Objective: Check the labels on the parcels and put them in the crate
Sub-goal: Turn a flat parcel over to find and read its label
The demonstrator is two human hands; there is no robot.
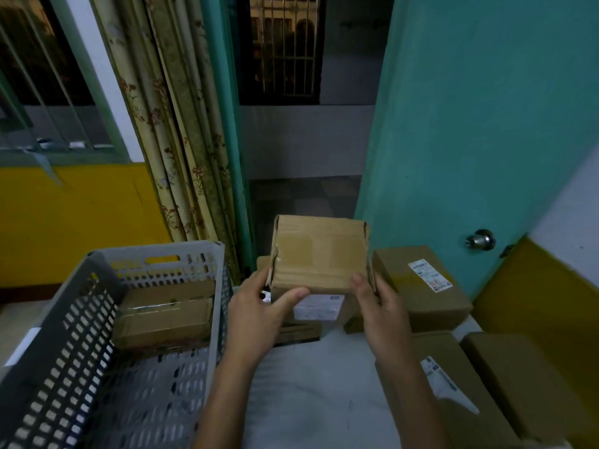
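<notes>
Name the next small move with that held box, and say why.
Probably tilt the held parcel to bring a label into view: both the left hand and right hand grip it, but its facing side shows only tape. Then it goes left into the grey crate.

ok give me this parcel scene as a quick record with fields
held: cardboard parcel, gripped at its sides by left hand and right hand
label: white label on its near face
crate: grey crate at left, one parcel in crate at the far end
waiting: labelled parcel and others at right
</notes>
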